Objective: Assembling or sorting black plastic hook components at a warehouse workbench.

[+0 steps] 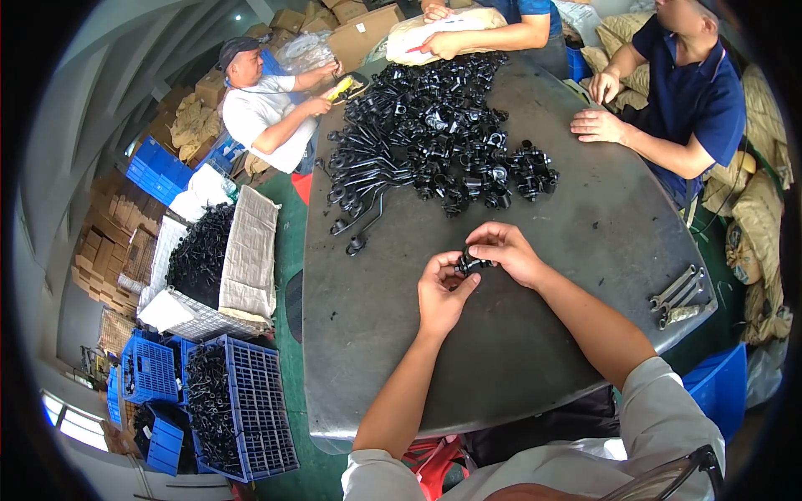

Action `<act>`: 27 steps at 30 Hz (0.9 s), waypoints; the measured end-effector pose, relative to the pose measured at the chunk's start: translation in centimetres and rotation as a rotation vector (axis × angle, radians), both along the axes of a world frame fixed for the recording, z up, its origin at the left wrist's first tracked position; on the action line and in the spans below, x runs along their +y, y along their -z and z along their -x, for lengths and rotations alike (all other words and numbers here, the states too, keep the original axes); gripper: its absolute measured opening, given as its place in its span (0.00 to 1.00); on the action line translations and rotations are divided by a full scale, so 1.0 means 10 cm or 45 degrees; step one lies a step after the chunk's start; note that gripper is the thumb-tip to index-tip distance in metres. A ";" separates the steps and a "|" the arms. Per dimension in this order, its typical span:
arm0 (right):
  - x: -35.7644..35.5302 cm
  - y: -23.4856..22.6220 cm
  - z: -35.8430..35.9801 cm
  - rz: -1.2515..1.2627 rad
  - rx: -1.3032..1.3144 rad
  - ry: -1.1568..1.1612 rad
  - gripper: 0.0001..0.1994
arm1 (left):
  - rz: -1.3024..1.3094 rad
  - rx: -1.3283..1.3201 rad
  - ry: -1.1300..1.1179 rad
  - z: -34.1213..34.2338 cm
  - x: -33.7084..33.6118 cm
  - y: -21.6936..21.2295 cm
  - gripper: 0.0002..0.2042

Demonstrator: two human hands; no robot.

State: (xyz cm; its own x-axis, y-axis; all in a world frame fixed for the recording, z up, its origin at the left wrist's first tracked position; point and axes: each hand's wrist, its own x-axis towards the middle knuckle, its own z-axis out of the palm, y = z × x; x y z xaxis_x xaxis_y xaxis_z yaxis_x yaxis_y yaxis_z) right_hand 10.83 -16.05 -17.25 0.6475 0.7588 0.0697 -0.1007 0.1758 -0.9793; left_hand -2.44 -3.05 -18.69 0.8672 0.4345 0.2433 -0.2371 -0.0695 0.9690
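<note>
Above the dark grey table (551,342) I hold a small black metal clamp (473,265) between both hands. My left hand (443,292) pinches it from the left with thumb and fingers. From the right, the fingertips of my right hand (508,253) grip its upper side. My fingers hide much of the part. Beyond my hands lies a big heap of similar black clamps (451,125). Bent black rods with round ends (368,171) fan out along the heap's left side, and a few reach toward me.
Several wrenches (675,288) lie at the table's right corner. Across the table, one person holds a yellow tool (341,88), another handles a pale sack (439,33), and a third rests a hand (598,125) on the right edge. Blue crates (259,409) of black parts stand left.
</note>
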 end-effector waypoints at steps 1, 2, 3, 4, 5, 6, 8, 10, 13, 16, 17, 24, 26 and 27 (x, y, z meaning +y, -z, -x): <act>0.00 0.00 0.00 0.001 0.001 0.001 0.12 | 0.001 0.001 0.001 0.00 0.00 0.00 0.20; 0.00 -0.01 0.00 0.004 -0.003 0.001 0.12 | 0.012 0.002 0.007 0.00 0.00 0.00 0.20; 0.00 -0.01 0.00 0.006 -0.007 0.000 0.12 | 0.021 0.002 0.012 0.00 0.00 -0.01 0.20; 0.00 -0.01 0.00 0.005 -0.008 -0.001 0.12 | 0.020 0.001 0.011 0.00 0.00 -0.01 0.20; 0.00 -0.01 0.00 -0.002 -0.004 -0.007 0.12 | 0.019 0.008 0.007 0.01 0.01 -0.01 0.20; 0.00 0.00 0.00 -0.008 0.000 -0.011 0.12 | 0.020 0.014 0.006 0.00 0.00 -0.01 0.20; 0.00 -0.01 0.00 -0.004 -0.009 -0.007 0.12 | 0.019 0.014 0.006 0.00 0.00 -0.02 0.20; 0.00 -0.01 -0.01 0.000 -0.017 -0.005 0.12 | 0.017 0.016 0.005 0.01 -0.01 -0.02 0.20; 0.00 -0.01 -0.01 0.003 -0.025 -0.003 0.12 | 0.024 0.002 0.012 0.00 0.00 -0.01 0.20; 0.00 0.00 -0.01 -0.004 -0.022 -0.001 0.12 | 0.017 0.009 0.007 0.01 0.00 -0.01 0.20; 0.00 0.00 0.00 -0.003 -0.020 -0.002 0.12 | 0.006 0.012 0.008 0.01 0.01 -0.01 0.20; 0.00 0.00 0.00 0.004 -0.015 -0.003 0.12 | 0.020 0.011 0.009 0.01 0.00 -0.01 0.20; 0.01 0.00 0.00 0.004 -0.020 -0.001 0.12 | 0.024 0.009 0.009 0.01 0.00 -0.01 0.20; 0.01 0.00 0.00 0.004 -0.025 0.003 0.12 | 0.027 0.006 0.011 0.00 0.00 -0.01 0.20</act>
